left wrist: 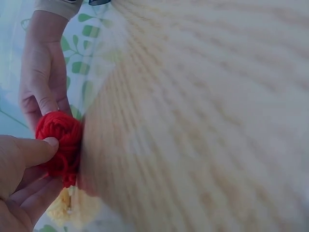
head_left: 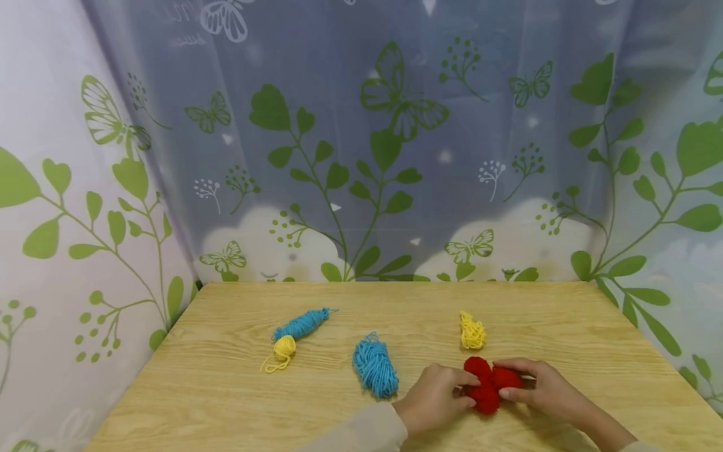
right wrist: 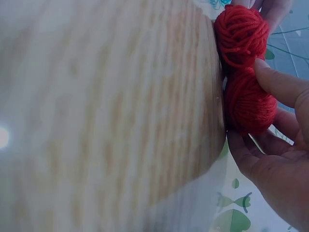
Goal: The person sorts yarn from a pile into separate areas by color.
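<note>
At the table's right front, my left hand (head_left: 435,395) grips an elongated red yarn bundle (head_left: 484,397) with thumb and fingers. My right hand (head_left: 542,389) holds a rounder red yarn ball (head_left: 506,378) against its right side. In the right wrist view the held yarn ball (right wrist: 251,101) touches the other red yarn (right wrist: 241,36), and the right thumb lies on top of it. The left wrist view shows the left thumb pressing the red yarn (left wrist: 60,130). Whether the elongated bundle is one piece or two cannot be told.
Behind the red yarn lies a yellow yarn bundle (head_left: 472,331). A blue yarn skein (head_left: 375,367) is left of the left hand. Farther left, a small yellow ball (head_left: 284,347) with a loose tail touches another blue skein (head_left: 302,324). Printed curtains (head_left: 350,157) surround the wooden table (head_left: 226,402).
</note>
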`<state>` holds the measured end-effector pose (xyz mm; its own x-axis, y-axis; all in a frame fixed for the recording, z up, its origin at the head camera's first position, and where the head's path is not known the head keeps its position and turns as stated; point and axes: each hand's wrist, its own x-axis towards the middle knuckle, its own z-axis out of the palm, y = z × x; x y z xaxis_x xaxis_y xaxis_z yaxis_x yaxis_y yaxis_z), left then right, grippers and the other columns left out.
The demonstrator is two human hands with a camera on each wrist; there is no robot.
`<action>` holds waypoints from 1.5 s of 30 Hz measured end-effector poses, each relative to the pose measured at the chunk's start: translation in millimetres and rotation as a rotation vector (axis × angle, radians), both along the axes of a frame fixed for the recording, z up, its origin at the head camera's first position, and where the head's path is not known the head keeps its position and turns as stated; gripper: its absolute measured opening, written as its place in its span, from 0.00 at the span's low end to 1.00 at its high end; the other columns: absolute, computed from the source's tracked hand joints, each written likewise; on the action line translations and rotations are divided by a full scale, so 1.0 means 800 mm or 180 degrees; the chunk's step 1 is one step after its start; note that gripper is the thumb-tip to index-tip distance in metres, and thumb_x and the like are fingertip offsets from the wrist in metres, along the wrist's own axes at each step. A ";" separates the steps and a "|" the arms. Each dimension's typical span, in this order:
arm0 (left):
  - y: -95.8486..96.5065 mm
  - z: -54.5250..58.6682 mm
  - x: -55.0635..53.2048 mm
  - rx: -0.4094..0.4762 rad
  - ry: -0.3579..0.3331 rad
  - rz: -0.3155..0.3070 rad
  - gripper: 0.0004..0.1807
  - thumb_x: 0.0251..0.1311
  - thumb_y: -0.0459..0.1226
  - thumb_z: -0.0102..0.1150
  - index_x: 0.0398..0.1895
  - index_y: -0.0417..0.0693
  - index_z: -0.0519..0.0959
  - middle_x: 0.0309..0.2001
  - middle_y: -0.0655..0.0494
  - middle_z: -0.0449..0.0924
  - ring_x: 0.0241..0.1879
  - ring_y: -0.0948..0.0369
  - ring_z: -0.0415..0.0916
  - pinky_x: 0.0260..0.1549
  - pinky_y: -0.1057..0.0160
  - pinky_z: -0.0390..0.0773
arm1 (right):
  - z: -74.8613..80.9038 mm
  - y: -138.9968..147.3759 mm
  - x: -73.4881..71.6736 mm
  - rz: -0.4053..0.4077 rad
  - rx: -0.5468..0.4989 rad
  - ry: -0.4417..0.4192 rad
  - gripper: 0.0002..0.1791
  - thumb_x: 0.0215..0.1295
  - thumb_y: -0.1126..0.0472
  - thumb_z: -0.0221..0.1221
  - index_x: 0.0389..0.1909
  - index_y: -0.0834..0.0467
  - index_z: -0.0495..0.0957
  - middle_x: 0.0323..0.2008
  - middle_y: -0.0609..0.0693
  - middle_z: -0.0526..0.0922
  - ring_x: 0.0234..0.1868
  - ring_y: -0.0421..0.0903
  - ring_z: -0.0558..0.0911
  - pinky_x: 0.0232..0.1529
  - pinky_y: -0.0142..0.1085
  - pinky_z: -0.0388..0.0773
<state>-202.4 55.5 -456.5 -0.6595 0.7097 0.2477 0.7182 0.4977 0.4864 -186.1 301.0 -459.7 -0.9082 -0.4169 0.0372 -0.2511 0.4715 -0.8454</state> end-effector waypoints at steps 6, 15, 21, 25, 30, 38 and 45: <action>-0.007 0.008 -0.001 0.0100 -0.0155 0.0096 0.17 0.58 0.42 0.66 0.51 0.54 0.83 0.48 0.68 0.82 0.39 0.78 0.76 0.34 0.84 0.72 | 0.003 -0.002 -0.002 -0.0056 0.0010 -0.0061 0.32 0.60 0.58 0.65 0.58 0.75 0.70 0.55 0.74 0.72 0.45 0.25 0.76 0.44 0.35 0.81; -0.054 0.036 -0.014 0.0614 -0.0384 0.0253 0.19 0.59 0.39 0.66 0.54 0.48 0.81 0.53 0.59 0.81 0.52 0.65 0.78 0.40 0.75 0.78 | 0.013 -0.002 -0.011 -0.0113 0.0046 -0.0008 0.29 0.65 0.60 0.61 0.59 0.78 0.68 0.56 0.74 0.72 0.51 0.37 0.80 0.47 0.38 0.81; -0.105 0.039 -0.028 0.1036 -0.0584 0.0469 0.21 0.58 0.37 0.66 0.56 0.45 0.79 0.55 0.50 0.79 0.55 0.55 0.77 0.46 0.66 0.79 | 0.034 -0.008 -0.027 -0.0247 0.0163 0.0147 0.29 0.66 0.58 0.60 0.61 0.74 0.68 0.59 0.70 0.72 0.59 0.58 0.75 0.53 0.48 0.76; -0.140 0.042 -0.035 0.1113 -0.0449 0.0675 0.22 0.57 0.36 0.67 0.57 0.45 0.79 0.55 0.47 0.79 0.54 0.53 0.78 0.46 0.64 0.80 | 0.045 -0.012 -0.039 -0.0318 0.0181 0.0232 0.30 0.66 0.58 0.60 0.62 0.73 0.68 0.60 0.70 0.71 0.60 0.66 0.71 0.54 0.49 0.75; -0.186 0.050 -0.045 0.1065 -0.0210 0.0955 0.23 0.57 0.38 0.67 0.57 0.46 0.79 0.56 0.46 0.79 0.54 0.52 0.77 0.47 0.60 0.80 | 0.053 -0.017 -0.056 -0.0341 0.0233 0.0380 0.30 0.66 0.58 0.60 0.62 0.72 0.68 0.60 0.70 0.71 0.60 0.67 0.71 0.54 0.50 0.75; -0.252 0.052 -0.051 0.1070 0.0024 0.1471 0.24 0.52 0.36 0.70 0.55 0.43 0.80 0.54 0.44 0.80 0.52 0.48 0.79 0.45 0.56 0.81 | 0.051 -0.024 -0.082 -0.0395 0.0325 0.0308 0.32 0.65 0.55 0.61 0.64 0.69 0.66 0.63 0.69 0.68 0.62 0.70 0.68 0.52 0.52 0.76; -0.295 0.045 -0.049 0.0981 0.0284 0.1776 0.23 0.51 0.35 0.71 0.53 0.42 0.81 0.51 0.47 0.82 0.51 0.50 0.80 0.44 0.54 0.81 | 0.033 -0.033 -0.103 -0.0314 0.0383 0.0205 0.36 0.61 0.56 0.65 0.64 0.71 0.65 0.63 0.72 0.66 0.60 0.73 0.68 0.50 0.52 0.78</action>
